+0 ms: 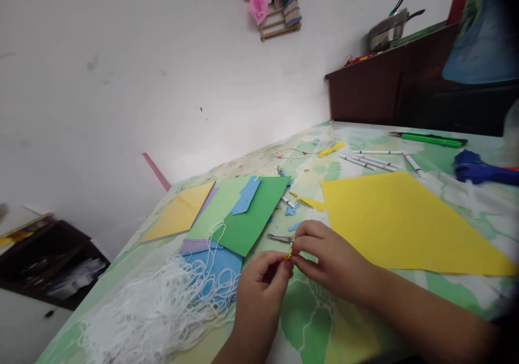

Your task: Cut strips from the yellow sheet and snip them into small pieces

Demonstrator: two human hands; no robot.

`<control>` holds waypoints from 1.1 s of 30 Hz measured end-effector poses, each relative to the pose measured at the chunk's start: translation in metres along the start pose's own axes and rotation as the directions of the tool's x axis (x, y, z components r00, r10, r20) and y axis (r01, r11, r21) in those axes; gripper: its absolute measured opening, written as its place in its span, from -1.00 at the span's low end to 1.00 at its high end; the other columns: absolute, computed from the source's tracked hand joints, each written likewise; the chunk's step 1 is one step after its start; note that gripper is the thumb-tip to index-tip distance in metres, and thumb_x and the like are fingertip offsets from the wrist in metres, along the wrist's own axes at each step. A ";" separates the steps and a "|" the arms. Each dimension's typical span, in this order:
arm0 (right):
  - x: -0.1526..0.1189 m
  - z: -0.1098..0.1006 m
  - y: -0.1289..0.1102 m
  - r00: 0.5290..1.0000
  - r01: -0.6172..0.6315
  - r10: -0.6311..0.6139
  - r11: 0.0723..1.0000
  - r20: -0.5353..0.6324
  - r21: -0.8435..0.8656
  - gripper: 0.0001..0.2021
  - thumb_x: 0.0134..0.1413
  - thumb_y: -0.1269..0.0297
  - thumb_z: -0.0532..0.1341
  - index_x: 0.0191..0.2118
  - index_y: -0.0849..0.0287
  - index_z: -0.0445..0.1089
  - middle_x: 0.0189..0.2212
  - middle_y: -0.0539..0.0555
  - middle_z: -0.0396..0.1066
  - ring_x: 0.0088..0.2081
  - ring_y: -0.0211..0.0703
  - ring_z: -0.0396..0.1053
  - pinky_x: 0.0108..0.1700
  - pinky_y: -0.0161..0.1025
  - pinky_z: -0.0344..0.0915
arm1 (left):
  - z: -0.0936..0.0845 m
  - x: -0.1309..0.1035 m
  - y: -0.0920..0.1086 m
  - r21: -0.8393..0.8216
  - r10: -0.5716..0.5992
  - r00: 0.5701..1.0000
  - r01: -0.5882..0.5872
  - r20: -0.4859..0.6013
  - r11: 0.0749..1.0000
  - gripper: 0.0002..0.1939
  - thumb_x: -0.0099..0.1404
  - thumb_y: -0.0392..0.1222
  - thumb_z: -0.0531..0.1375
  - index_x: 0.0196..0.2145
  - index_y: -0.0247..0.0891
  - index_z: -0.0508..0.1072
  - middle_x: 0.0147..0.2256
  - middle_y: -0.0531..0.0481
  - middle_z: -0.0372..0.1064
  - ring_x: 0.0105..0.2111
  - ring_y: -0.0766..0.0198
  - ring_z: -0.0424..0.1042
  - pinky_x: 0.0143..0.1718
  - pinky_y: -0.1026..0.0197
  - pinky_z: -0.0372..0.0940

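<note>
My left hand (265,283) is closed in a pinch on a tiny yellow piece (288,256), whose kind I cannot make out. Meeting it from the right, my right hand (320,250) pinches the same yellow piece between thumb and fingers. Just beyond the fingertips lie small scissors (280,237), partly hidden by my right hand. A tangled heap of white string (150,310) spreads to the left of my left hand. Green paper (257,218) lies beyond my hands with a blue paper strip (246,195) on it.
A large yellow sheet (389,218) covers the table's right side. Behind it lie several white markers (368,161), a green cutter knife (432,139) and a blue tool (472,168). Yellow boards (178,212) rest at left; blue scraps (291,210) lie in the middle.
</note>
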State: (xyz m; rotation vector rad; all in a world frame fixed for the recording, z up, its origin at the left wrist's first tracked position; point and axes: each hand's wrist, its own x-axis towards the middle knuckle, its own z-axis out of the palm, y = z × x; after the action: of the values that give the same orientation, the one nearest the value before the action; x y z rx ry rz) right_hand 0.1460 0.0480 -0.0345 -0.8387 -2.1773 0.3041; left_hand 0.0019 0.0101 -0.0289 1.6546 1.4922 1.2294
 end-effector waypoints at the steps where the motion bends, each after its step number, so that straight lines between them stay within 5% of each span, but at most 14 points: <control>1: 0.000 0.000 0.000 1.000 0.001 -0.001 1.000 0.000 0.003 -0.90 -0.02 0.34 0.09 -0.47 0.16 0.31 -0.42 0.04 0.24 -0.33 -0.22 0.20 -0.31 -0.29 0.16 | 0.000 0.000 0.000 0.010 0.010 1.000 -0.010 -0.010 1.000 -0.89 0.04 -0.21 0.12 -0.50 -0.26 0.43 -0.55 0.02 0.37 -0.52 0.31 0.35 -0.46 0.29 0.25; 11: -0.003 0.006 0.000 0.995 0.062 -0.057 0.997 0.087 -0.052 -0.84 0.04 0.35 0.01 -0.40 0.20 0.32 -0.46 0.05 0.34 -0.37 -0.22 0.25 -0.31 -0.29 0.16 | 0.004 -0.003 0.001 -0.064 -0.019 0.989 0.010 -0.146 0.998 -0.87 0.01 -0.24 0.14 -0.46 -0.23 0.47 -0.50 0.02 0.42 -0.50 0.29 0.39 -0.42 0.25 0.29; 17: -0.003 0.004 0.001 0.989 0.119 -0.117 0.993 0.095 -0.018 -0.81 0.08 0.34 -0.01 -0.26 0.18 0.33 -0.32 0.08 0.36 -0.27 -0.19 0.25 -0.26 -0.26 0.17 | 0.003 0.003 -0.008 -0.098 -0.049 0.991 0.037 -0.123 0.995 -0.82 -0.01 -0.22 0.16 -0.38 -0.24 0.45 -0.38 -0.03 0.43 -0.38 0.25 0.39 -0.31 0.21 0.28; 24: -0.001 -0.003 -0.008 0.983 0.114 -0.129 0.987 0.133 0.111 -0.76 0.08 0.32 -0.02 -0.17 0.20 0.29 -0.17 0.14 0.28 -0.11 -0.15 0.17 -0.06 -0.16 0.09 | -0.003 0.005 -0.010 0.167 0.208 0.951 -0.172 -0.228 0.971 -0.86 -0.01 -0.25 0.15 -0.43 -0.19 0.47 -0.32 -0.05 0.37 -0.26 0.20 0.33 -0.20 0.11 0.23; 28: -0.005 -0.006 -0.011 0.963 0.059 -0.113 0.974 0.245 0.217 -0.55 0.08 0.16 -0.04 0.08 0.21 0.02 0.05 0.19 0.05 0.08 -0.10 -0.07 0.06 -0.11 -0.05 | -0.004 0.004 -0.007 0.354 0.347 0.900 -0.245 -0.264 0.903 -0.88 0.01 -0.25 0.14 -0.45 -0.20 0.47 -0.37 -0.06 0.35 -0.31 0.21 0.33 -0.23 0.11 0.23; 33: -0.010 -0.005 -0.010 0.918 -0.074 -0.043 0.958 0.394 0.277 -0.27 -0.01 -0.04 -0.02 0.16 0.35 -0.25 0.15 0.30 -0.24 0.14 0.01 -0.27 0.10 -0.05 -0.16 | -0.002 0.005 -0.009 0.434 0.402 0.878 -0.266 -0.258 0.861 -0.89 0.03 -0.26 0.12 -0.46 -0.21 0.45 -0.40 -0.06 0.36 -0.33 0.21 0.33 -0.25 0.12 0.23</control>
State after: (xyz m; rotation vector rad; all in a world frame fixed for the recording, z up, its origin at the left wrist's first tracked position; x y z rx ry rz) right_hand 0.1495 0.0337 -0.0323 -0.6706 -2.4156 0.8429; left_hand -0.0041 0.0165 -0.0351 2.1228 1.7960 1.5510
